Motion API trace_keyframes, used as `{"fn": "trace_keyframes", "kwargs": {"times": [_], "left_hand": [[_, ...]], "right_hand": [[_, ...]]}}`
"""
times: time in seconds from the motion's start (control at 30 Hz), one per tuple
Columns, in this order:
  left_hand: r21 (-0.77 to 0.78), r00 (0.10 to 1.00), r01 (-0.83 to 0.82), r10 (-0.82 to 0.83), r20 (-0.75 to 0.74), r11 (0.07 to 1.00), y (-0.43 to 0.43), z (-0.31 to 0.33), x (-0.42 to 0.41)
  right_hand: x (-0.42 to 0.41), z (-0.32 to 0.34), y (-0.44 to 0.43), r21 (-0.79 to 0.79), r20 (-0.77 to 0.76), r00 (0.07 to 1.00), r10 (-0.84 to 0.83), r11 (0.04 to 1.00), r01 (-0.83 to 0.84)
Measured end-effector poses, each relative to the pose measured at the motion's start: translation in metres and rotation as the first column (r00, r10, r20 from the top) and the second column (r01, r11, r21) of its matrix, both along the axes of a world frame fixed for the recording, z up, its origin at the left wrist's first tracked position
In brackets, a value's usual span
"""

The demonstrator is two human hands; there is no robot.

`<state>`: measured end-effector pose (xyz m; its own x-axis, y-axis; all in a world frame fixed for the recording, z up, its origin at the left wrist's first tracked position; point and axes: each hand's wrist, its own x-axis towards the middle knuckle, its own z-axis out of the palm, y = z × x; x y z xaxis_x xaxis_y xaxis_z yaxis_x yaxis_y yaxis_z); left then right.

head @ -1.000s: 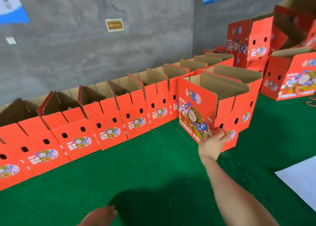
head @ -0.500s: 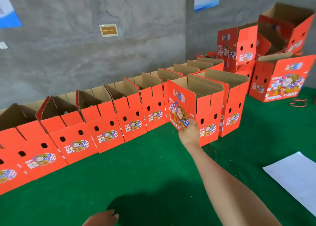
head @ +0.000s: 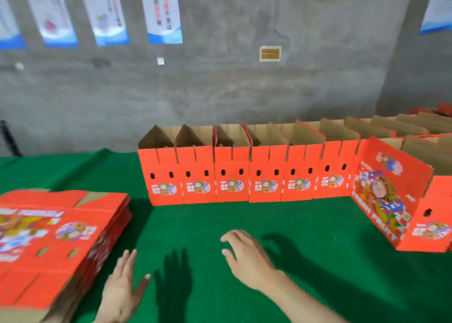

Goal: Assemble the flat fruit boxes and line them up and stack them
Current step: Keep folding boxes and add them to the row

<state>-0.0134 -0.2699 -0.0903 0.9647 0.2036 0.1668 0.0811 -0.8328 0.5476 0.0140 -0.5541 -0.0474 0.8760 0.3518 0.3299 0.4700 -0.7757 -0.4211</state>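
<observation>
I'm holding my left hand (head: 122, 288) flat at the bottom of the frame, fingers straight and fanned, gripping nothing, just beside the right edge of the stack of flat boxes (head: 56, 234) lying at lower left; my right hand (head: 247, 256) is hanging over the green mat (head: 244, 220) at lower centre, fingers loosely curved and spread, also gripping nothing; both are throwing shadows on the mat; across the middle the row of assembled boxes (head: 234, 176) is standing side by side, tops open, along the grey wall (head: 220, 90); at the right edge one more upright box (head: 396, 200) is standing nearer to me, its big printed face turned toward the centre; posters (head: 163, 12) are hanging along the top, a small plaque (head: 270, 53) sitting upper centre-right
</observation>
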Motion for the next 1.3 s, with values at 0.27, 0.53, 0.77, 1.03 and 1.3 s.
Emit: {"fn": "trace_keyframes", "kwargs": {"times": [0.27,0.53,0.77,1.03,1.3], "left_hand": [[0.25,0.891,-0.427,0.452,-0.048,0.869,0.241,0.024,-0.019],[0.389,0.951,-0.058,0.169,-0.258,0.92,0.208,-0.001,-0.009],[0.497,0.986,-0.043,0.116,-0.117,0.867,0.168,-0.014,-0.026],[0.435,0.953,-0.039,0.164,-0.254,0.899,0.183,-0.022,-0.007],[0.413,0.931,-0.025,0.171,-0.321,0.91,0.16,-0.022,-0.01]], "right_hand": [[-0.003,-0.006,0.116,-0.043,-0.091,0.993,0.074,0.996,-0.078],[-0.002,-0.019,0.174,-0.118,-0.225,0.974,0.001,0.993,-0.029],[0.012,-0.032,0.224,-0.047,-0.427,0.899,-0.099,0.995,0.088],[0.021,-0.042,0.249,-0.061,-0.546,0.82,-0.171,0.984,0.165],[0.019,-0.031,0.272,0.508,-0.86,0.45,0.241,0.482,0.714]]}}
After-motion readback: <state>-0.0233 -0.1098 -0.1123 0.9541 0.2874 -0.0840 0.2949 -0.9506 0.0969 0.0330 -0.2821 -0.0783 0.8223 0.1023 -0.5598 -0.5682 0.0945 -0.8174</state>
